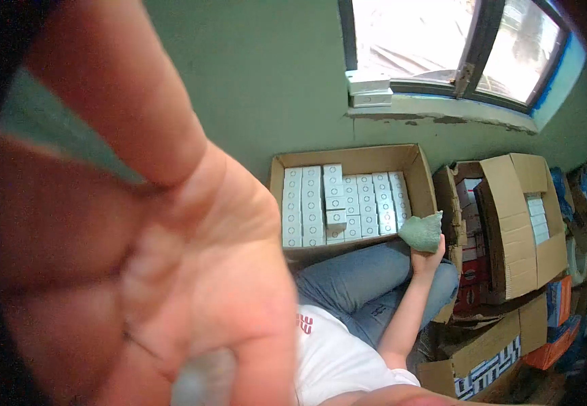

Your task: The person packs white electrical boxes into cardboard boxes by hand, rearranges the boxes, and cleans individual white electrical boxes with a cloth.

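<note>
My left hand (198, 264) is very close to the camera, palm towards it, filling the left side of the view. Its fingers are spread, with green wall showing in the gap between them. A blurred pale patch shows at its lower edge; I cannot make out what it is. Over my knee, my right hand (430, 260) grips a bunched light green cloth (420, 232). The cloth is beside the near right corner of an open cardboard carton (347, 160). Rows of small white boxes (313, 203) with round marks stand in that carton, some raised above the others.
Another opened carton (510, 223) with white and red boxes stands to the right. Nearer is a carton with a black-and-white printed label (489, 369). Orange and blue packets (558, 301) lie beyond. Two white boxes (369, 89) rest on the window sill. My crossed legs in jeans (354, 277) border the carton.
</note>
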A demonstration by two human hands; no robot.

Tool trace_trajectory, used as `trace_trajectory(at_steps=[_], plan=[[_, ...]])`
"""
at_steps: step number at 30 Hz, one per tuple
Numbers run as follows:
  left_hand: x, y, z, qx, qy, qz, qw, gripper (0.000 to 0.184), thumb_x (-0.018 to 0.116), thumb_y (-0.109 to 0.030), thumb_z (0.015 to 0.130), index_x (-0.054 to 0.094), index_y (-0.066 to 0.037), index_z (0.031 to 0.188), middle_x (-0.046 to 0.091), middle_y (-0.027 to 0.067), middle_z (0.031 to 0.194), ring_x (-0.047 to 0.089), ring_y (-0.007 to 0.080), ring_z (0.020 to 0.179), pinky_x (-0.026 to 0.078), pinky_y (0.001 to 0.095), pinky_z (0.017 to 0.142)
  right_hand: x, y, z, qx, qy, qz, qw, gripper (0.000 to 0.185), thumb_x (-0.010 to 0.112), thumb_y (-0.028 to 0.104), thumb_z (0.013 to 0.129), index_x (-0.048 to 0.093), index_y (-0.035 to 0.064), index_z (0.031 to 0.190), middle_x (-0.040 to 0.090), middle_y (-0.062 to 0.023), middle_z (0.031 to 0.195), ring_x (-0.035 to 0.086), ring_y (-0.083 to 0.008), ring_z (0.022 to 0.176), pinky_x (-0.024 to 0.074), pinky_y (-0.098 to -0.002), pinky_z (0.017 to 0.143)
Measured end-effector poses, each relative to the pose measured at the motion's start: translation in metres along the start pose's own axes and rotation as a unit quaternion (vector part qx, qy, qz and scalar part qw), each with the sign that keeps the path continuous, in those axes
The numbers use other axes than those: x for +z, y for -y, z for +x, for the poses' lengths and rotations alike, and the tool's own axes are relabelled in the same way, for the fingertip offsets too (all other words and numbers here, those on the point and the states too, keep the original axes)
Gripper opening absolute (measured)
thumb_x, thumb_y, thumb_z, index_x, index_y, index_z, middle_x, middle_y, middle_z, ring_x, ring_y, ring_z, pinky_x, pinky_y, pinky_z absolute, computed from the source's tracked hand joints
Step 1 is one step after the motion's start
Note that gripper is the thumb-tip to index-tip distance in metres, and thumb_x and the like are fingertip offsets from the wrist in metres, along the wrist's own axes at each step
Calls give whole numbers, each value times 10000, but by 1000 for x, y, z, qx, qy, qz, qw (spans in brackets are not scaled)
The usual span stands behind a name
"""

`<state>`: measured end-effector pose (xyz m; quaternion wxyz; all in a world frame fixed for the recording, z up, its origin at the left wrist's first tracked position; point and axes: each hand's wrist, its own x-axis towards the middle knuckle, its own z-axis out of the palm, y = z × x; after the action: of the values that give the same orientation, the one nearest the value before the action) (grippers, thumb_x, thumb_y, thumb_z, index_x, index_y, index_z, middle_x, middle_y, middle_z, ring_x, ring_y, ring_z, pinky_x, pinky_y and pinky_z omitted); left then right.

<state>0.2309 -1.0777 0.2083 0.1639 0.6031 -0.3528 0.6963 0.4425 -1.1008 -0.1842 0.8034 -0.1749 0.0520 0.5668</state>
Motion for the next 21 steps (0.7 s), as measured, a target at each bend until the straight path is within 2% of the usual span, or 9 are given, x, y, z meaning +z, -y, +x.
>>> trace_trajectory(at_steps=[4, 9, 12, 14, 16, 18, 19, 20, 21], plan=[[11, 4, -12, 69, 6, 88, 994, 509, 391, -462, 945, 410, -144, 1341, 377, 94, 1418, 328, 392, 1296, 263, 560, 1080, -13, 2, -3, -23, 47, 14, 999, 398, 379, 293, 919, 552, 22, 1155, 589, -132, 1133, 567, -290, 1044, 443, -454, 925], [-3, 6, 2, 113, 21, 176, 978, 482, 376, -431, 955, 406, -147, 1344, 418, 102, 1389, 333, 406, 1295, 275, 570, 1070, -4, 10, -14, -13, 9, 24, 1000, 379, 389, 282, 911, 570, 29, 1128, 595, -130, 1136, 566, -288, 1057, 445, -462, 927], [-39, 5, 10, 121, 80, 276, 950, 467, 367, -412, 961, 403, -150, 1346, 442, 106, 1371, 336, 414, 1294, 282, 576, 1063, -13, 15, -6, -3, 14, 42, 999, 390, 441, 285, 876, 566, 39, 1152, 588, -128, 1160, 558, -294, 1081, 451, -484, 926], [-70, -2, 20, 112, 167, 364, 910, 458, 361, -400, 965, 402, -151, 1347, 458, 110, 1360, 338, 420, 1293, 287, 581, 1059, -8, 16, -10, -49, -24, 8, 998, 474, 477, 349, 841, 537, 71, 1221, 550, -126, 1228, 527, -308, 1135, 437, -531, 932], [-105, -27, 38, 55, 306, 481, 820, 444, 377, -388, 958, 438, -135, 1317, 513, 125, 1302, 403, 415, 1247, 322, 565, 1034, -4, 21, -15, -77, -25, -18, 997, 500, 469, 371, 839, 527, 74, 1237, 534, -118, 1260, 503, -318, 1172, 421, -528, 960], [-132, -63, 62, -27, 431, 611, 663, 439, 428, -385, 933, 525, -86, 1241, 604, 157, 1186, 539, 397, 1133, 401, 526, 973, -20, 32, -4, -118, 10, -58, 991, 545, 501, 397, 826, 494, 77, 1268, 490, -122, 1309, 499, -321, 1177, 415, -523, 973], [-145, -68, 75, 74, 449, 672, 584, 288, 536, -275, 875, 598, -96, 1093, 630, 95, 1014, 587, 294, 993, 445, 455, 877, -24, 37, -3, -129, 21, -51, 990, 561, 534, 380, 818, 467, 69, 1281, 457, -143, 1327, 495, -350, 1171, 418, -519, 977], [-147, -79, 85, 89, 453, 726, 510, 211, 584, -230, 843, 639, -110, 1007, 645, 65, 922, 612, 237, 917, 467, 422, 824, -26, 42, -4, -141, 32, -44, 989, 584, 567, 362, 811, 439, 62, 1294, 425, -165, 1345, 492, -380, 1164, 421, -515, 982], [-149, -90, 96, 105, 457, 771, 430, 135, 632, -185, 810, 679, -123, 921, 659, 35, 830, 637, 180, 841, 490, 388, 770, -40, 52, 5, -135, 87, -28, 987, 551, 578, 327, 814, 453, 59, 1278, 460, -170, 1308, 501, -382, 1156, 451, -502, 954]])
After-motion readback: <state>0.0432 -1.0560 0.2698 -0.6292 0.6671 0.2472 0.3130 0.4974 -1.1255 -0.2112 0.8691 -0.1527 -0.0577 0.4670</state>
